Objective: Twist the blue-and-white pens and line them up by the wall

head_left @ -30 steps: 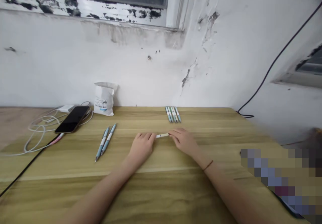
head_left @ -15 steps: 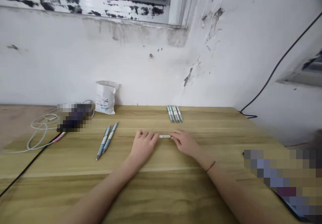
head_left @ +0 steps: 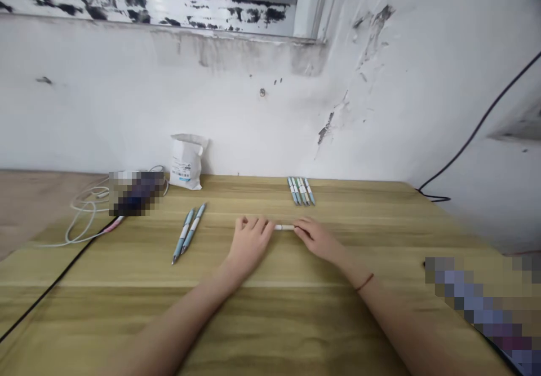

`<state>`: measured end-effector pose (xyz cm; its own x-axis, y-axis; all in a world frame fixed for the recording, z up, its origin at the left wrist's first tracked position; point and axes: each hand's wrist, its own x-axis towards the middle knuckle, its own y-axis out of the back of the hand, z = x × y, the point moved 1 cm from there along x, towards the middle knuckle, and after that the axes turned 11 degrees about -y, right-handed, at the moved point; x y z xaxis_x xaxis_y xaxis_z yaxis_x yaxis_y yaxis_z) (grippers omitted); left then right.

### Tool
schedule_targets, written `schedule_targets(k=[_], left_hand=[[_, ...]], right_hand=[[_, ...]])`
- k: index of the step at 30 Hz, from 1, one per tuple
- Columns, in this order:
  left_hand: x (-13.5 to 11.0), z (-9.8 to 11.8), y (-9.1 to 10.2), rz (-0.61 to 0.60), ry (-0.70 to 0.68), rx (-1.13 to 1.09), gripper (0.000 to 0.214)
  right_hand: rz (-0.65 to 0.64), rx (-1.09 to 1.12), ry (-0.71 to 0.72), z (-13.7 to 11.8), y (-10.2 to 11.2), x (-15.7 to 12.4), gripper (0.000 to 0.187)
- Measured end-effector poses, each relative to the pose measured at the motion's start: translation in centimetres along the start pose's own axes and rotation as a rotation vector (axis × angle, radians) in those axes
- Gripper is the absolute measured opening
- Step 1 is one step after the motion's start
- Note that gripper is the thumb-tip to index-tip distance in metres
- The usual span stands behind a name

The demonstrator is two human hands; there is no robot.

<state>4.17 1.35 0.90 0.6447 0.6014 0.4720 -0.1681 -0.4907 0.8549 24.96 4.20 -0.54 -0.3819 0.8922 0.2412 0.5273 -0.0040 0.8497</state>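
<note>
A pen (head_left: 284,227) lies crosswise between my hands, its white middle showing and both ends covered by fingers. My left hand (head_left: 252,239) is closed on its left end, palm down near the table. With thumb and fingertips, my right hand (head_left: 315,236) pinches the right end. To the left, two blue-and-white pens (head_left: 189,230) lie side by side at a slant. Farther back, several similar pens (head_left: 301,191) rest in a row, just beyond my right hand.
A white plastic package (head_left: 186,162) stands against the wall. Left of it are a blurred dark object (head_left: 137,194), a white cable (head_left: 80,239) and a black cord (head_left: 51,280). A pixelated flat object (head_left: 477,308) lies on the wooden table (head_left: 270,319) at right.
The whole view has shifted, so everything on the table appears slightly farther right. Both hands keep their hold on the pen, with little visible movement.
</note>
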Motion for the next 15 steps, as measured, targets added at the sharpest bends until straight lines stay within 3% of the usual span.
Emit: schedule_targets(k=[7,11,15], left_hand=[[0.0,0.3,-0.6,-0.028,0.046,-0.116,0.022],[-0.1,-0.2,-0.9,-0.069,0.062,-0.162,0.012],[0.0,-0.8,-0.6,-0.038,0.018,-0.07,0.011]], right_hand=[[0.124,-0.191,0.044,-0.1,-0.1,-0.4,0.022],[0.186,-0.275,0.052,-0.7,0.2,-0.6,0.024],[0.131,-0.123,-0.008,-0.9,0.4,-0.4,0.022]])
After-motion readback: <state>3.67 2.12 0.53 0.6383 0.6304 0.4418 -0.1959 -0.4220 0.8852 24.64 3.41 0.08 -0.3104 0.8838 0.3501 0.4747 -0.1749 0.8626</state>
